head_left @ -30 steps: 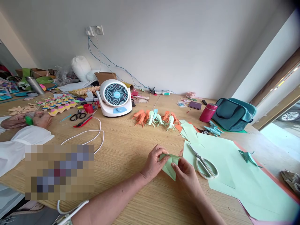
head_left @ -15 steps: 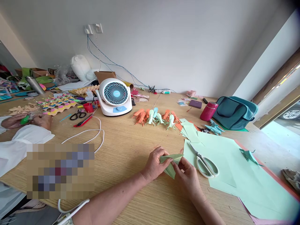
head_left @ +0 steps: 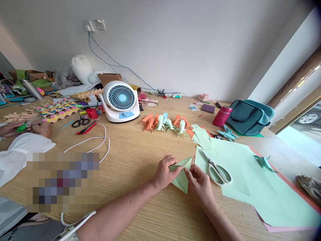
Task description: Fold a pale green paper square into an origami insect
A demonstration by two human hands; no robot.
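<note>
A folded piece of light green paper point(head_left: 181, 182) is held between both hands above the wooden table. My left hand point(head_left: 167, 172) pinches its left part, thumb on top. My right hand point(head_left: 200, 182) grips its right edge between thumb and fingers. White-handled scissors point(head_left: 218, 170) lie on large pale green sheets point(head_left: 238, 160) just right of my right hand. Behind the hands stand several orange and green folded paper figures point(head_left: 169, 124). Smaller green sheets point(head_left: 202, 138) lie beside them, and a teal paper figure point(head_left: 264, 162) rests on the large sheets.
A white fan point(head_left: 121, 102) stands at the back left, its neighbour a red cup point(head_left: 91, 113). A white cable point(head_left: 107, 147) loops over the table point(head_left: 130, 157). Far left, another person's hands point(head_left: 40, 129) hold something green. A pink bottle point(head_left: 222, 116) and teal bag point(head_left: 250, 117) stand back right.
The paper between my hands has opened wider, showing more of its face, with its upper tip raised. The whole view has shifted slightly.
</note>
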